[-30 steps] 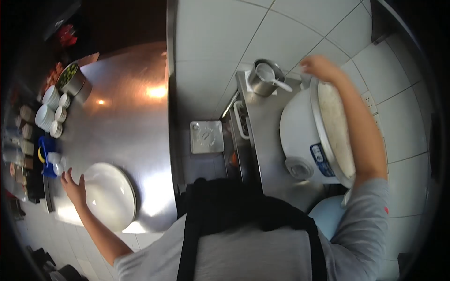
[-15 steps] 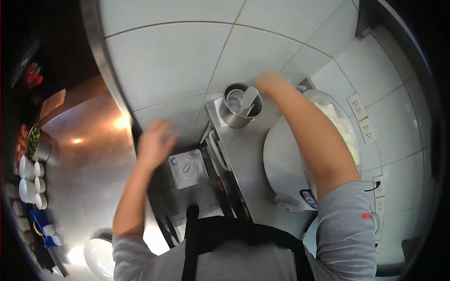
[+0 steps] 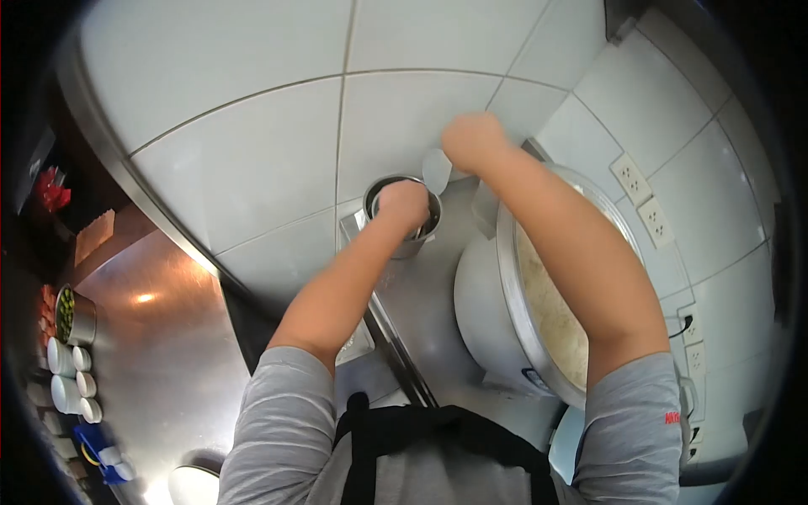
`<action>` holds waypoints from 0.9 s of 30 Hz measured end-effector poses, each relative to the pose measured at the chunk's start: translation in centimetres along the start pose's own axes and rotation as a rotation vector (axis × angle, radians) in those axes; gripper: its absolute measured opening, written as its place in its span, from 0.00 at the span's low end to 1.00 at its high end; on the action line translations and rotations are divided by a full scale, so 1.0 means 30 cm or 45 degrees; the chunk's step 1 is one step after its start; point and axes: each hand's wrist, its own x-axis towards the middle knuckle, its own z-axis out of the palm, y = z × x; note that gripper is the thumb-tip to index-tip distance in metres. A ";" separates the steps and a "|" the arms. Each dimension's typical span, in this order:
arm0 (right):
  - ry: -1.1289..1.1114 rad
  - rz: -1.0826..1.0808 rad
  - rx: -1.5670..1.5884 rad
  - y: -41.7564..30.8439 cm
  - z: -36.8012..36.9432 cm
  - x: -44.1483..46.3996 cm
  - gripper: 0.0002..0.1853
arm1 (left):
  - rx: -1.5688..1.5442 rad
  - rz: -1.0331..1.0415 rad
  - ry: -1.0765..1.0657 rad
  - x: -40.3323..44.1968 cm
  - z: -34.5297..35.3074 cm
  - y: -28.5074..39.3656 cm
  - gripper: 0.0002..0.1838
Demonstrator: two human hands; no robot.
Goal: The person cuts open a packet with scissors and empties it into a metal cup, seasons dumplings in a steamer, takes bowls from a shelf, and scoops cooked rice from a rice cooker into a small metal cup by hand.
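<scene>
My left hand (image 3: 404, 204) reaches into the mouth of a metal pot (image 3: 409, 248), its fingers closed and partly hidden by the rim; what they grip cannot be made out. The pale rounded blade of a paddle (image 3: 436, 172) shows above the pot, between my hands. My right hand (image 3: 473, 143) is curled closed and slightly blurred, just right of this blade; its contents are hidden. Below my right forearm is a large white cooker (image 3: 484, 299), uncovered, with white rice (image 3: 549, 311) inside. A translucent piece (image 3: 486, 209) shows at the cooker's upper left side.
A steel counter (image 3: 160, 362) at left bears stacked white bowls (image 3: 62, 375), a metal container of green food (image 3: 77, 320), a blue holder (image 3: 97, 454) and a large plate (image 3: 194, 486). Tiled wall (image 3: 244, 160) stands behind; sockets (image 3: 631, 178) are at right.
My left hand has moved from the left counter rightwards into the pot. My right hand has left the cooker's upper edge for a place beside the paddle. The view has turned right.
</scene>
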 end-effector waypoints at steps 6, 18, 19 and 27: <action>-0.007 0.028 0.042 0.024 -0.023 -0.014 0.10 | -0.051 -0.098 -0.009 -0.003 0.123 0.015 0.17; 0.060 0.002 0.058 0.125 -0.127 -0.150 0.11 | 0.462 -0.075 0.033 0.067 -0.011 -0.121 0.10; 0.047 -0.006 0.052 0.125 -0.130 -0.161 0.10 | 0.548 -0.013 0.109 0.074 0.011 -0.120 0.10; 0.127 -0.019 0.074 0.139 -0.105 -0.189 0.06 | 0.608 0.044 0.278 0.145 0.146 -0.146 0.10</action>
